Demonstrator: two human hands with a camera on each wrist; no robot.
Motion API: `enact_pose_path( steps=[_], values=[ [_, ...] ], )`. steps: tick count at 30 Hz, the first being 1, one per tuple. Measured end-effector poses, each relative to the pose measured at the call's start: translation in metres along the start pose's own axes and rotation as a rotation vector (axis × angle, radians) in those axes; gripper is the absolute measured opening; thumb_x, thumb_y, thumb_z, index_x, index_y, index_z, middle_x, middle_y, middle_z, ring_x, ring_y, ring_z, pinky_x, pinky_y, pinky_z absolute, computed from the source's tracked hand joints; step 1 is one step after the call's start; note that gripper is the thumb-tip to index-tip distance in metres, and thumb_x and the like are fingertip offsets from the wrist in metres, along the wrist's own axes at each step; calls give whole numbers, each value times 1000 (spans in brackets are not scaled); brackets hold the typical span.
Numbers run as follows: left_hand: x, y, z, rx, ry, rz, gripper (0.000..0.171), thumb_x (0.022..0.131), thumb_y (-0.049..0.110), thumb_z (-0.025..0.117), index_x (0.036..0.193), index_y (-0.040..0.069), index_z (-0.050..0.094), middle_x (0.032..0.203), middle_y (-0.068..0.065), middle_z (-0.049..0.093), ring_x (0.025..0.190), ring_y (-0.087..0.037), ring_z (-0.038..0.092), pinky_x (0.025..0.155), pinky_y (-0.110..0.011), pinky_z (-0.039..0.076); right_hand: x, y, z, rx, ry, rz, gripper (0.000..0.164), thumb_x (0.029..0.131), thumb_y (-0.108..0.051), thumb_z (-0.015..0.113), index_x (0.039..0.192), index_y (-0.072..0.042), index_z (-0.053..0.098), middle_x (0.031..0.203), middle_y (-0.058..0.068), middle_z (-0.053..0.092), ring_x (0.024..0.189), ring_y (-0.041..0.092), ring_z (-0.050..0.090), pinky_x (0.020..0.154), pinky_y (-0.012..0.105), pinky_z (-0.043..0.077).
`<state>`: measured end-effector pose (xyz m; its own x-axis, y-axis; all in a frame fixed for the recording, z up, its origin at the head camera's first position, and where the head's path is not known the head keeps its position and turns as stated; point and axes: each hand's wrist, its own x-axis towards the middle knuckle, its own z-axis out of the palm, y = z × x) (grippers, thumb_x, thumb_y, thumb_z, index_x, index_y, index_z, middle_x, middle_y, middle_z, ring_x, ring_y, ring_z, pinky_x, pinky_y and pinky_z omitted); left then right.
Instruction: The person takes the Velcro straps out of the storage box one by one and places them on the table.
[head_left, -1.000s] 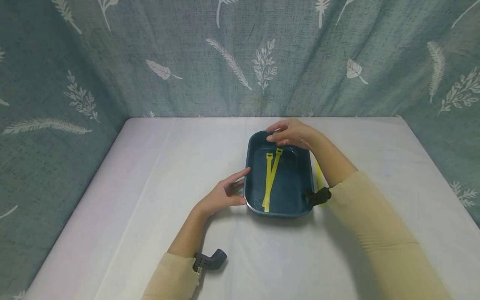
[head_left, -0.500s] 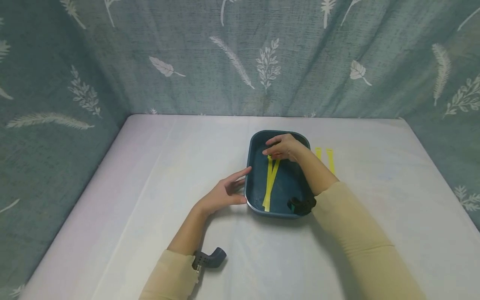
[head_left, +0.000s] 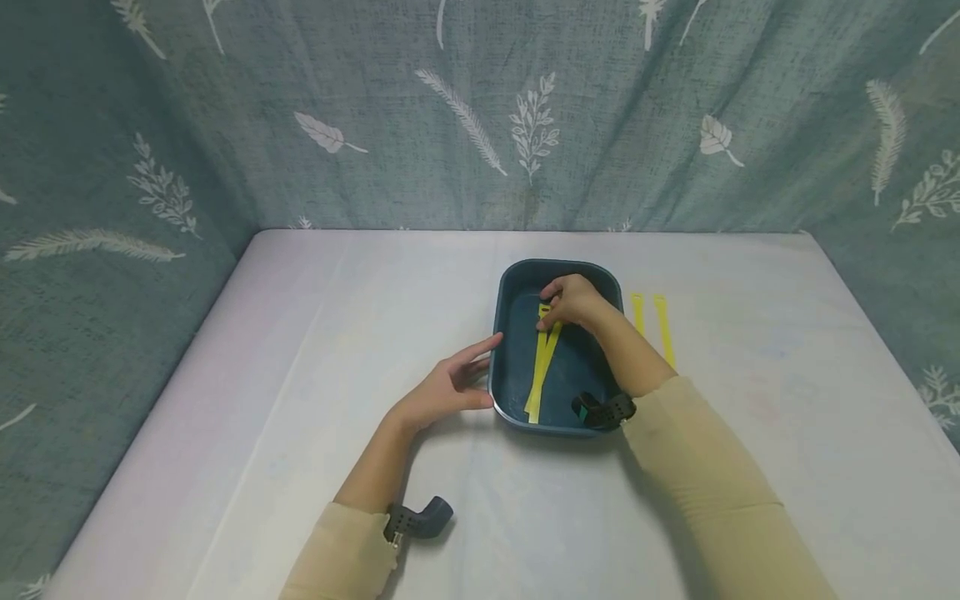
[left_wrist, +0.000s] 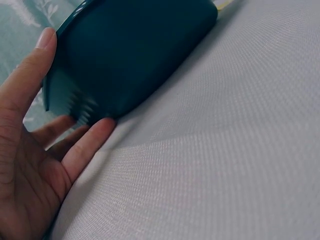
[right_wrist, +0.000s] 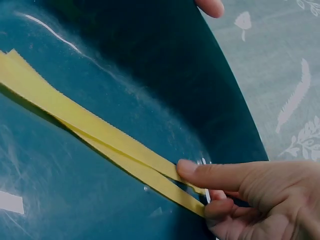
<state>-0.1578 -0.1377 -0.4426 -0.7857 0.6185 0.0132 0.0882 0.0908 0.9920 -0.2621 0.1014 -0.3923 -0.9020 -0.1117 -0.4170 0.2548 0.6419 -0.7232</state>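
Note:
In the head view a dark blue rectangular tub (head_left: 592, 375) stands on the white table, with two yellow hook-and-loop cable ties (head_left: 538, 375) crossing inside it. My right hand (head_left: 573, 302) reaches into the tub and pinches the ties near their far, slotted ends. The right wrist view shows the thumb (right_wrist: 189, 169) on one yellow tie (right_wrist: 100, 122) and curled fingers (right_wrist: 220, 207) at the end of the other. My left hand (head_left: 442, 393) rests its spread, fairly straight fingers against the tub's left wall; the left wrist view shows these fingertips (left_wrist: 106, 126) at the outer wall (left_wrist: 135, 55).
Two more yellow ties (head_left: 664, 333) lie on the white table (head_left: 787, 400) right of the tub, partly behind the right forearm. A leaf-patterned green curtain (head_left: 420, 158) closes off the back and sides. Dark camera straps (head_left: 420, 518) sit at both wrists.
My right hand has moved from the tub's far rim down inside and taken hold of the ties' far ends. The ties right of the tub now show more. The left hand stays put.

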Motion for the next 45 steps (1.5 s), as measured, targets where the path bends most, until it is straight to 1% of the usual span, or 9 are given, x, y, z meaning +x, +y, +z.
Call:
enact_pose_path(
  steps=[3,7,14,19,26,31,34,39,45],
  values=[
    [0,1,0,5,3,-8,87,78,27,79,149,21,30,156,1,25,140,-31,29,110,-50,30,-1,0,1,-80,28,-7,43,70,-3,82,108,-1,63,95,7,53,85,20,56,77,30,52],
    [0,1,0,6,8,-6,85,78,24,78,149,21,31,156,1,25,140,-32,29,110,-50,30,0,0,2,-132,28,-42,32,70,-4,82,96,-1,66,89,6,53,81,20,55,70,27,49],
    [0,2,0,0,6,0,84,79,20,77,149,21,31,156,1,25,140,-31,29,110,-50,30,0,1,5,-149,11,-194,22,71,0,79,82,-2,60,74,5,52,68,17,54,61,22,49],
    [1,1,0,-1,4,-3,84,79,22,78,149,21,31,156,1,25,140,-32,29,110,-51,30,-1,2,7,-106,-33,-286,22,74,1,76,87,-1,58,77,7,56,69,17,58,66,24,54],
    [1,2,0,8,7,-2,87,77,32,79,149,23,31,156,2,25,140,-31,29,111,-49,30,-1,0,6,-33,-62,-342,24,79,-4,73,99,2,61,77,5,57,68,15,56,64,23,53],
    [2,2,0,5,18,-15,84,78,22,78,148,25,32,156,5,25,140,-32,29,104,-44,41,-2,-1,4,17,-72,-379,17,83,-12,72,89,1,63,69,1,57,67,17,52,63,26,50],
    [2,2,1,-1,18,-20,84,78,18,78,148,26,32,156,6,25,140,-31,30,100,-41,45,-1,-1,3,31,-81,-381,18,85,-18,71,86,-1,63,72,2,58,71,18,54,67,29,52],
    [2,3,1,-1,15,-10,84,79,13,76,149,25,31,156,4,25,140,-33,29,101,-43,43,-2,-2,2,124,-138,-356,21,91,-19,64,98,1,60,84,7,64,74,16,63,73,33,57],
    [2,3,1,11,9,-4,83,80,7,74,149,23,30,156,2,24,140,-33,28,102,-44,43,-5,-3,0,225,-163,-355,27,93,-14,61,112,4,51,85,10,68,67,14,67,66,33,59]
  ],
)
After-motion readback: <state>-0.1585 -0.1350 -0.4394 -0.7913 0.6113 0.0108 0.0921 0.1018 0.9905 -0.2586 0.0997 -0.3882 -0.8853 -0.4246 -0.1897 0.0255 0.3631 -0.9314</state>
